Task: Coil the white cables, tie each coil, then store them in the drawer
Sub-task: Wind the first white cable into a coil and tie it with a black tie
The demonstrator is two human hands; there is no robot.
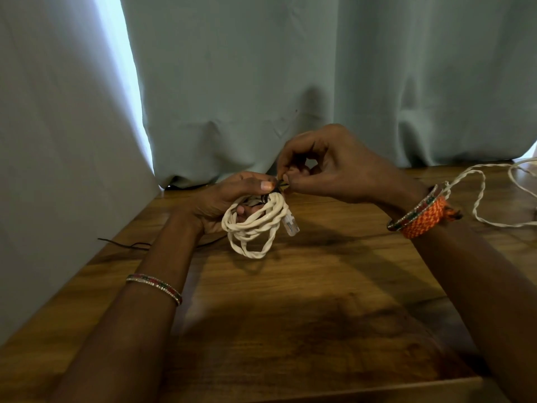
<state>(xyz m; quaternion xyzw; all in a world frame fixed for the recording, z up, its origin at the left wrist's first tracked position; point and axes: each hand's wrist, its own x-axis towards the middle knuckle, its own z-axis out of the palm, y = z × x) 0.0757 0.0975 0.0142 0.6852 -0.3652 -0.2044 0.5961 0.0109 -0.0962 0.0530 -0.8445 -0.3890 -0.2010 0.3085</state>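
While my left hand curls round the white cable coil, its thumb presses the top. My right hand pinches the black tie.

I note a twisted white cable coil with a smooth, slightly glossy sheath and a clear plastic plug; a brown wood-grain table with a satin sheen; a matt teal cloth curtain; an orange woven wristband

Wooden table, pale green curtain, beaded bangles
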